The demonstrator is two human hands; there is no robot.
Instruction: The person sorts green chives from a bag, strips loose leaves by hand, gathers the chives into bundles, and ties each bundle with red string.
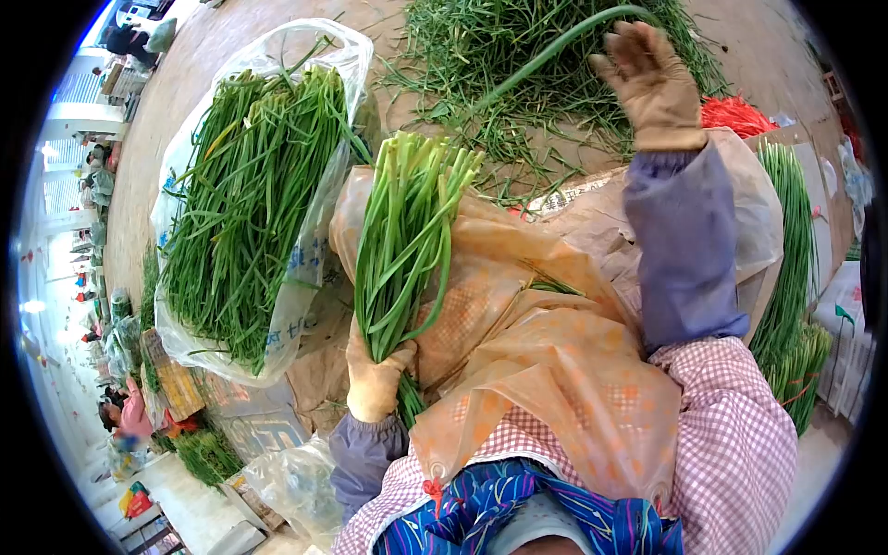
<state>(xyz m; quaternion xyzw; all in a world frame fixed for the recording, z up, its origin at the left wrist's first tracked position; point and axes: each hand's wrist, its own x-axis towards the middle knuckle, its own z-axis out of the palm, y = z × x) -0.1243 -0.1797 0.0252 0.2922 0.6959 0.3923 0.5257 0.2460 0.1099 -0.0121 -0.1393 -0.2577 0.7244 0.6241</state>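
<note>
My left hand (375,375), in a pale glove, is closed round a bunch of green stalks (398,250); their pale cut ends point up and away from me. My right hand (652,79), in a tan glove, is raised at the upper right with its fingers apart. Behind its fingertips a long green leaf (555,46) arcs over the heap of loose greens (518,74); whether the fingers touch it is unclear. An orange-patterned plastic apron (546,342) covers my lap.
A clear plastic bag (356,46) full of greens (250,203) stands at the left. Red ties (735,116) lie beyond my right forearm. Long green bundles (786,231) stand at the far right. People (129,412) and more produce appear along the left edge.
</note>
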